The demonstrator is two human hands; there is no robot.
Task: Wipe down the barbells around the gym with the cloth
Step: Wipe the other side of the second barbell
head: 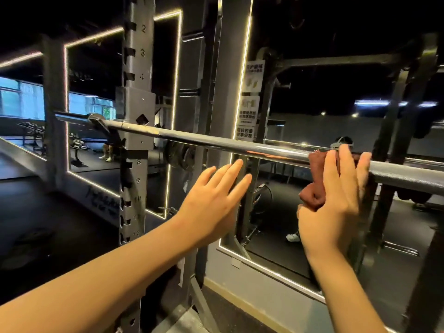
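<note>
A long steel barbell (216,143) lies level across the rack at chest height, running from far left to the right edge. A dark red cloth (314,183) hangs bunched against the bar at the right. My right hand (336,200) presses the cloth onto the bar with straight, spread fingers reaching up over it. My left hand (213,198) hovers flat just below the bar's middle, fingers straight, holding nothing and apart from the bar.
A grey rack upright (137,131) with numbered holes carries the bar at the left. Mirrors framed by light strips (242,75) stand behind, with signs on a post (249,102). Weight plates (180,155) sit behind the bar. Dark rubber floor (36,224) lies below.
</note>
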